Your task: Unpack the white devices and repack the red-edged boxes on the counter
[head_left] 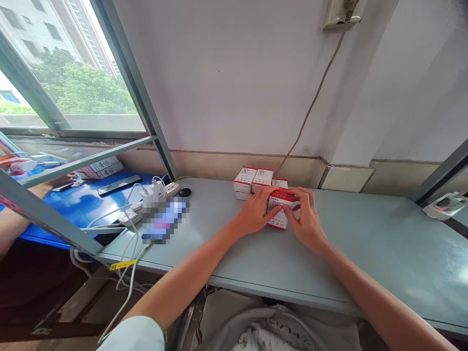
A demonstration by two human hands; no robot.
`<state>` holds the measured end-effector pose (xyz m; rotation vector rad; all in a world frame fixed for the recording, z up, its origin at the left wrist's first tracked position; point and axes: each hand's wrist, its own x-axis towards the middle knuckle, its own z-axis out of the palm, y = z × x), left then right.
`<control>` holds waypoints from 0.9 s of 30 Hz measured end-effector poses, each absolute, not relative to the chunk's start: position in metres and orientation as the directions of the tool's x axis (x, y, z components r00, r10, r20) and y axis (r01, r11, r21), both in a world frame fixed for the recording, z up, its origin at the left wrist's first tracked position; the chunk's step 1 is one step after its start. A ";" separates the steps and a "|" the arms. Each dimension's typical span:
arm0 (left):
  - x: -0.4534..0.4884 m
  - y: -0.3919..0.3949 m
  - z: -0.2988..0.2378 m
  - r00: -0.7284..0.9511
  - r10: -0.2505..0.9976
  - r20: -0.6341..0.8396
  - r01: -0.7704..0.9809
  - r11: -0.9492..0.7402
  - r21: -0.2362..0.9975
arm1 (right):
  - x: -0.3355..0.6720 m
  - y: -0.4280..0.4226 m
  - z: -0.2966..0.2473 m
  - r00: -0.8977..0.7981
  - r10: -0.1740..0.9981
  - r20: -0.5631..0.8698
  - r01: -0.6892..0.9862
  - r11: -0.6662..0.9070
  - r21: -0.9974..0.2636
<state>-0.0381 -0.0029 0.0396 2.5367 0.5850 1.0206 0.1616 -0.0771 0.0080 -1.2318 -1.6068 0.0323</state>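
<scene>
Both my hands hold a small red and white carton point(278, 210) standing on the grey table point(365, 253). My left hand point(254, 210) grips its left side with fingers curled over the front. On the right side my right hand point(308, 217) pinches its top edge. Just behind it, near the wall, sit several more red and white cartons point(253, 179) in a short stack.
A white power strip point(161, 192) with chargers, white cables, a blurred phone point(164, 220) and a small black object point(185, 192) lie left of the cartons. Beyond the window frame, another person's arm point(10, 222) rests by a blue table point(87, 200). A cable point(310, 105) hangs down the wall.
</scene>
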 end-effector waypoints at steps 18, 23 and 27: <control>-0.039 -0.001 0.035 0.704 0.523 0.481 0.295 -0.831 0.472 | 0.175 -0.072 0.002 0.071 0.747 0.661 0.702 0.434 -0.565; -0.039 0.000 0.033 0.712 0.533 0.457 0.309 -0.822 0.478 | 0.174 -0.073 0.004 0.066 0.750 0.658 0.701 0.434 -0.566; -0.039 0.001 0.033 0.714 0.530 0.458 0.306 -0.824 0.477 | 0.171 -0.076 0.007 0.070 0.752 0.655 0.700 0.431 -0.569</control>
